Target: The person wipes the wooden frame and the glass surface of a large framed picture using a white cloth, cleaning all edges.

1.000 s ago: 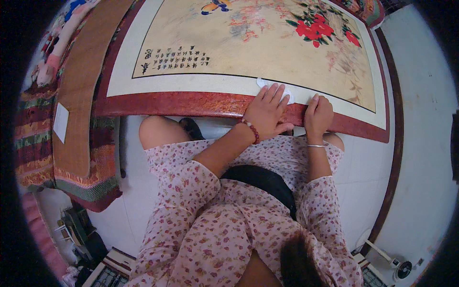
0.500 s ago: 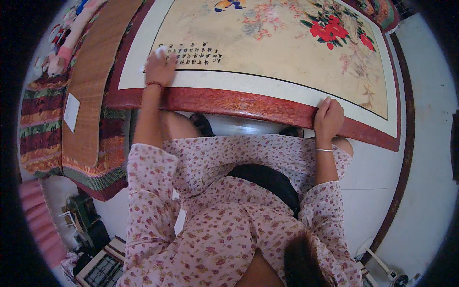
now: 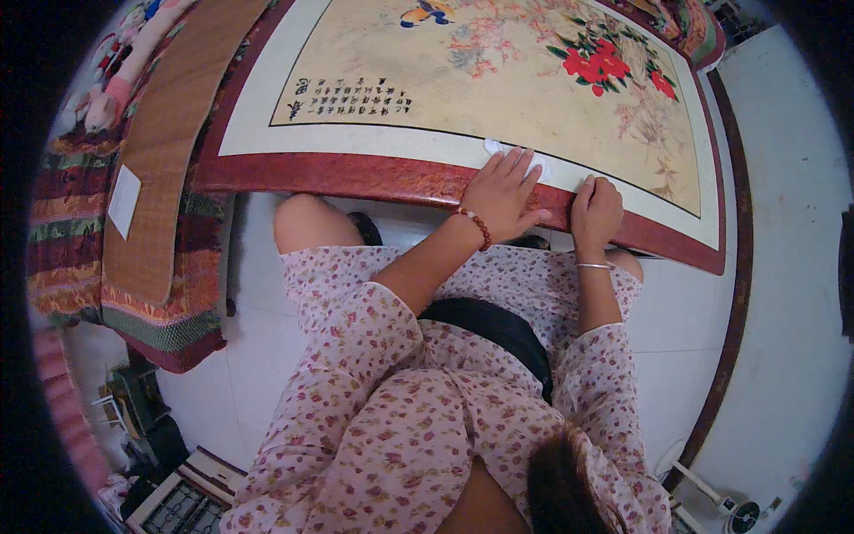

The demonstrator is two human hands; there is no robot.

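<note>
A large painted panel [image 3: 400,129] with a white border and a glossy dark-red edge [image 3: 374,178] lies in front of my lap. On it are red flowers, a bird and rows of black characters. My left hand [image 3: 505,194], with a beaded bracelet, holds a crumpled white cloth [image 3: 539,166] under its fingers, pressed on the border and red edge. Close by on the right, my right hand [image 3: 597,212], wearing a silver bangle, is curled over the red edge with the thumb on top. Its fingertips are hidden.
Left of the panel stands a seat with a striped cover [image 3: 62,231] and a brown woven mat [image 3: 151,178], on which a white card [image 3: 124,201] lies. Plush toys [image 3: 102,107] sit at the far left. A white wall [image 3: 792,178] runs along the right, with a fan [image 3: 738,514] below.
My left hand has moved right with the white cloth, from beside the characters to near my right hand. My right hand keeps its hold on the edge. The view has shifted slightly.
</note>
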